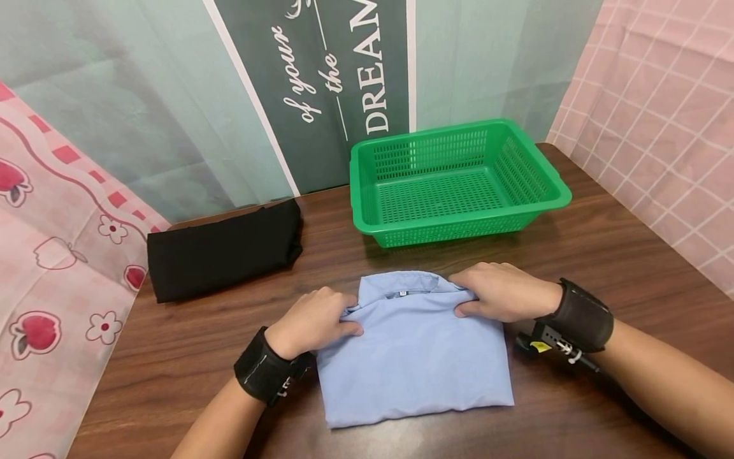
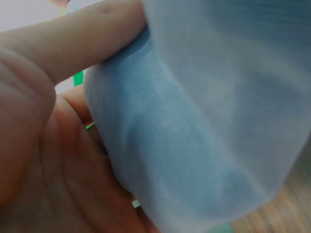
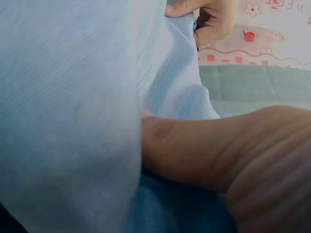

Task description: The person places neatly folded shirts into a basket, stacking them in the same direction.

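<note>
A folded light blue shirt (image 1: 414,354) lies on the brown wooden table (image 1: 602,255) in front of me, collar toward the far side. My left hand (image 1: 314,320) grips the shirt's upper left edge, thumb on top and fingers curled under the cloth (image 2: 194,145). At the upper right corner by the collar, my right hand (image 1: 500,292) pinches the fabric (image 3: 73,121). The right wrist view also catches the left hand (image 3: 209,22) holding the far edge. Both wrists wear black straps.
A green plastic basket (image 1: 367,220) with nothing in it stands just beyond the shirt, at the back right of the table. A folded black garment (image 1: 223,250) lies at the back left. Patterned pink cloth hangs on both sides, with a teal backdrop behind.
</note>
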### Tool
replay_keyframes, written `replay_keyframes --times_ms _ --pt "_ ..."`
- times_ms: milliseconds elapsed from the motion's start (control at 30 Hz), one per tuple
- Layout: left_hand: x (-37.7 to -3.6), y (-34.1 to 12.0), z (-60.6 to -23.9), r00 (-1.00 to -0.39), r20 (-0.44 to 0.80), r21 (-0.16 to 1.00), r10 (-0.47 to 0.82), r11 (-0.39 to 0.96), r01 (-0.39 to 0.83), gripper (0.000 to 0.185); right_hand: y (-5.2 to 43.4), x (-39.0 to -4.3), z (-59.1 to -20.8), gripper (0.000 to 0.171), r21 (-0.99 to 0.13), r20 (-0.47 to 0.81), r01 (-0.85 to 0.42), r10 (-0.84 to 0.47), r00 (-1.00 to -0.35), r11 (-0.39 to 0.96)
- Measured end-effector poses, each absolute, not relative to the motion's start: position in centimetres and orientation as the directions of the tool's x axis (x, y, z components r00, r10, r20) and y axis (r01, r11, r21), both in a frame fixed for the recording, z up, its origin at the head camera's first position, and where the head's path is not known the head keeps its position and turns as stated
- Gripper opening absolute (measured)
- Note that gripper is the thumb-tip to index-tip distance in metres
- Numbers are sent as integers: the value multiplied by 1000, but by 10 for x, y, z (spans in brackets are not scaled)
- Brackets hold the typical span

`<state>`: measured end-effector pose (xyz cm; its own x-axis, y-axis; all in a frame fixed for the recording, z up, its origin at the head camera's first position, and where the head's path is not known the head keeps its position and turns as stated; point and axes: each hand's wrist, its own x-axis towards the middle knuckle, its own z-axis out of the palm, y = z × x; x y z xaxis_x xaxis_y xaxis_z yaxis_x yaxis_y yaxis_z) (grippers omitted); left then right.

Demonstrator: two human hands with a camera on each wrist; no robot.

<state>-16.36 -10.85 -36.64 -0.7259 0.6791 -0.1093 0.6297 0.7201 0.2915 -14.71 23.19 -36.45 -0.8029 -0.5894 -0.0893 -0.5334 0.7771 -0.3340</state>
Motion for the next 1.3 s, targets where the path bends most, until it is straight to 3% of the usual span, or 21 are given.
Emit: replay_keyframes --times_ms 267,733,1300 --pt "-164 -107 -364 -735 -77 257 674 725 639 31 233 -146 -363 23 -275 -24 -558 -586 -810 783" --pt "-164 -104 -362 -777 81 197 624 755 626 35 232 -148 -360 23 -146 172 -557 -534 -828 818" --pt "-160 -105 -341 -736 270 146 621 729 669 35 238 -143 -340 19 -53 391 -576 -514 -764 816"
